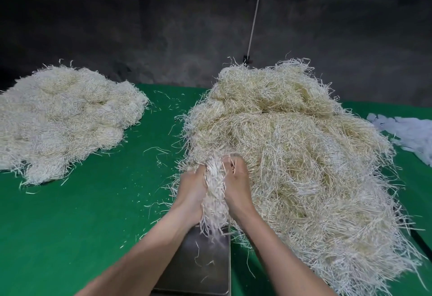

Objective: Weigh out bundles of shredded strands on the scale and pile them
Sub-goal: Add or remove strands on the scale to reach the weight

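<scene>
Fingers [234, 166] of both hands clench a pale cream bundle of shredded strands [214, 202], their tips buried in it. The left hand [190, 194] and right hand [237, 190] hold it above one grey metal scale plate [203, 258], which the forearms partly cover. Two masses lie on the green tabletop [81, 214]: a big loose straw-coloured heap [304, 155] touching the right hand, and a whiter pile of bundles [58, 120] well apart, cut off at the left.

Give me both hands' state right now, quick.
Left hand: grips the bundle of strands.
Right hand: grips the same bundle.
</scene>
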Motion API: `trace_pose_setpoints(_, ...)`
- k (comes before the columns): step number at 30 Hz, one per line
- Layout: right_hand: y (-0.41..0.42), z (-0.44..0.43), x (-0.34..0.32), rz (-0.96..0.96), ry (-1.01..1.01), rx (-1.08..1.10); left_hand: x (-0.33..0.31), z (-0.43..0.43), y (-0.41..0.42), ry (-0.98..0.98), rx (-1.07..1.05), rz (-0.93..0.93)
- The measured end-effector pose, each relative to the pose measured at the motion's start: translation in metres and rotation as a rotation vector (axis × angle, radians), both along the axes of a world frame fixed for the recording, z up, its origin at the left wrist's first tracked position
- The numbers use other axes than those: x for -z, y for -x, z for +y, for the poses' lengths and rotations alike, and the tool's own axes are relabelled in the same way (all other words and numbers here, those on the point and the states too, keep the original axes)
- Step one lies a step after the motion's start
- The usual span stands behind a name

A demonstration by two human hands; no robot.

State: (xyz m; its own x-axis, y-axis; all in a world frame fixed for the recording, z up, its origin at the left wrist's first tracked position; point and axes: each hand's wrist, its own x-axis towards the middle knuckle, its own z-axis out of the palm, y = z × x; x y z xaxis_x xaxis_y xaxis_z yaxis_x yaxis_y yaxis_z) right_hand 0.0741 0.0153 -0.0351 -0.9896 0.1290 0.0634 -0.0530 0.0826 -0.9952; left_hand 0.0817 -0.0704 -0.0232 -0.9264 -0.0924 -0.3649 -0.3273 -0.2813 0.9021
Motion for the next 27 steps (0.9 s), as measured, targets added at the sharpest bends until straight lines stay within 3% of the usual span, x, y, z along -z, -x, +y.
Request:
trace_pose_setpoints(3,0.000,0.010,0.001,-0.074,0.437,-0.118,0.001,-0.018,0.012,0.162,-0.127,0.106)
trace_pose_setpoints(4,0.001,0.015,0.001,-0.028,0.457,-0.151,0.002,-0.021,0.015,0.278,-0.128,0.163)
trace_pose_setpoints(7,0.000,0.006,-0.005,0.120,0.006,-0.299,0.001,-0.009,0.012,0.489,-0.019,0.321)
trace_pose_setpoints(9,-0.002,-0.007,-0.007,0.148,-0.214,-0.238,-0.005,-0.002,0.010,0.362,0.045,0.259)
trace_pose_setpoints(12,0.009,0.003,-0.015,0.055,-0.064,0.052,-0.008,-0.015,0.008,-0.099,0.077,0.190)
trace_pose_setpoints(14,0.021,0.019,-0.014,-0.121,0.059,0.204,0.001,-0.024,-0.001,0.016,0.025,0.258)
trace_pose_setpoints(16,0.027,0.020,-0.015,-0.206,0.135,0.254,0.002,-0.009,-0.020,0.062,0.123,0.232)
trace_pose_setpoints(18,0.021,0.009,-0.012,-0.045,0.014,0.248,-0.001,0.010,-0.022,0.021,0.113,0.129)
trace_pose_setpoints(21,-0.014,-0.021,0.009,0.240,-0.383,0.172,-0.011,0.006,0.006,-0.024,-0.169,0.130)
trace_pose_setpoints(23,-0.027,-0.032,0.015,0.310,-0.457,0.139,-0.008,0.000,0.019,0.068,-0.240,0.109)
trace_pose_setpoints(25,-0.010,-0.019,0.005,0.213,-0.316,0.154,-0.003,0.009,0.008,0.104,-0.138,0.073)
trace_pose_setpoints(27,0.006,0.001,-0.007,0.162,-0.173,0.207,0.003,0.019,-0.003,0.017,-0.145,0.019)
